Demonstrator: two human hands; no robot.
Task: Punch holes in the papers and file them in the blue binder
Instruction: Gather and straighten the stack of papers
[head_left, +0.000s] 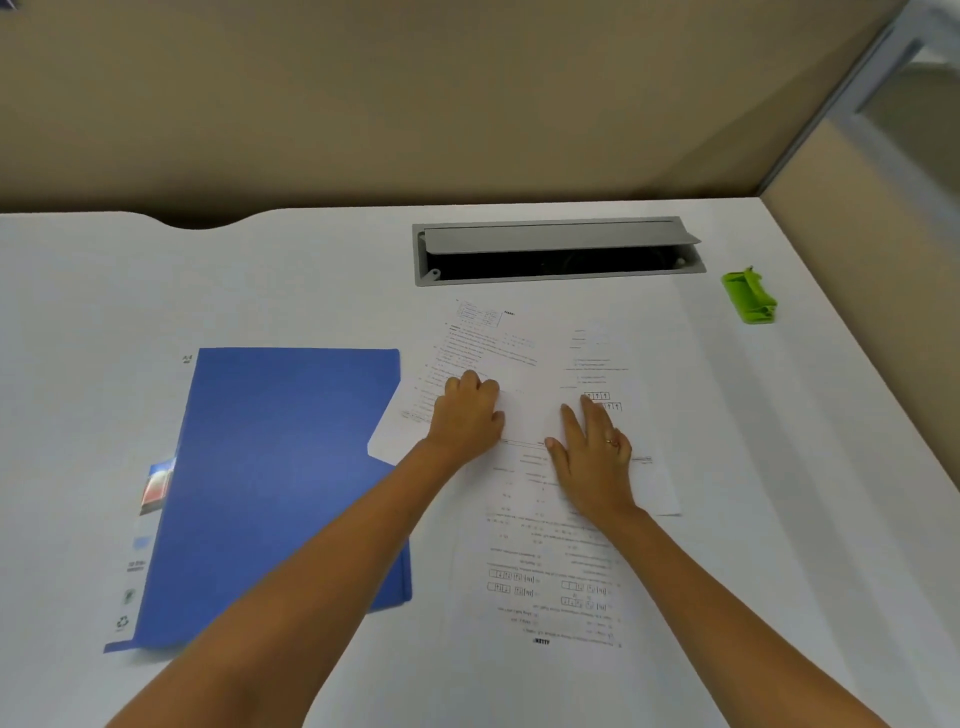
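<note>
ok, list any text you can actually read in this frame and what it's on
"A4": small mark at the far left corner of the binder, on its white spine strip; blurred, likely reading.
Recycling symbol: near end of that same strip; a sign, not words.
Other print on the strip: too blurred to read.
Papers: printed lines and small boxed tables, too small and blurred to read; the nearest sheet lies upside down to the camera.
Green hole punch: no text visible.

An office cubicle: a white desk (260, 280) is enclosed by beige partition panels (415, 104) across the top of the frame, with a grey cable-access hatch (556, 236) set into the desktop at upper centre.
</note>
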